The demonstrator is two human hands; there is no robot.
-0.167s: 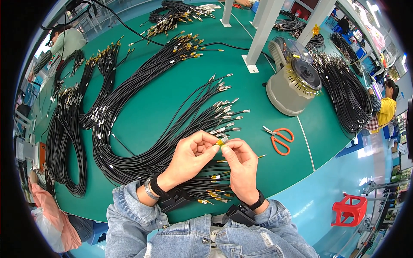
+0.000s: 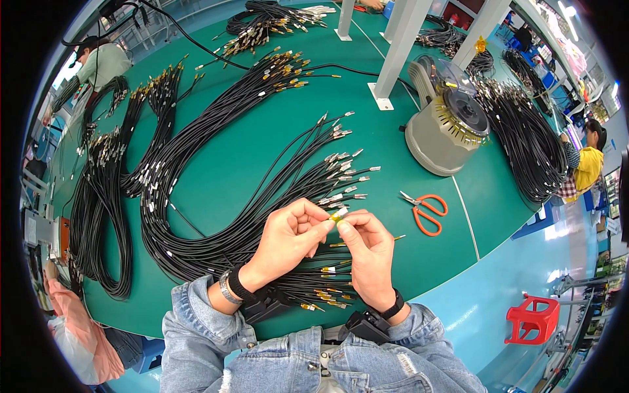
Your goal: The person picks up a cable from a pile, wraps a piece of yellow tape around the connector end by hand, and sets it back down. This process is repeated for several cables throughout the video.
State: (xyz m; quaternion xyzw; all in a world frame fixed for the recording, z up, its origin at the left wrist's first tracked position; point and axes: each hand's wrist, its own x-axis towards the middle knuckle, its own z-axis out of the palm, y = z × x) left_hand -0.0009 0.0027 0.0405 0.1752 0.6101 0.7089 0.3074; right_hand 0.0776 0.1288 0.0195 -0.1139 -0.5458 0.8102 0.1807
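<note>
Between both hands, a cable end (image 2: 339,214) with a white tip and yellow tape is held over the bench. My left hand (image 2: 287,239) pinches it from one side with thumb and forefinger, the other fingers curled. From the opposite side, the thumb and forefinger of my right hand (image 2: 370,257) press on the yellow tape. A bundle of black cables (image 2: 216,249) curves under my left wrist, its silver ends fanning out beyond my hands. More cable ends with yellow tape (image 2: 331,296) lie below, between my forearms. My fingers hide part of the held piece.
Orange-handled snips (image 2: 429,213) lie to the right on the green bench (image 2: 367,144). Beyond them stands a round tape dispenser (image 2: 449,124) with yellow strips, near metal posts (image 2: 393,65). Other cable bundles (image 2: 524,144) lie around. A red stool (image 2: 532,319) stands on the floor; co-workers sit nearby.
Both hands stay in nearly the same place, still pinching the cable end. Only a very slight shift of the fingers shows.
</note>
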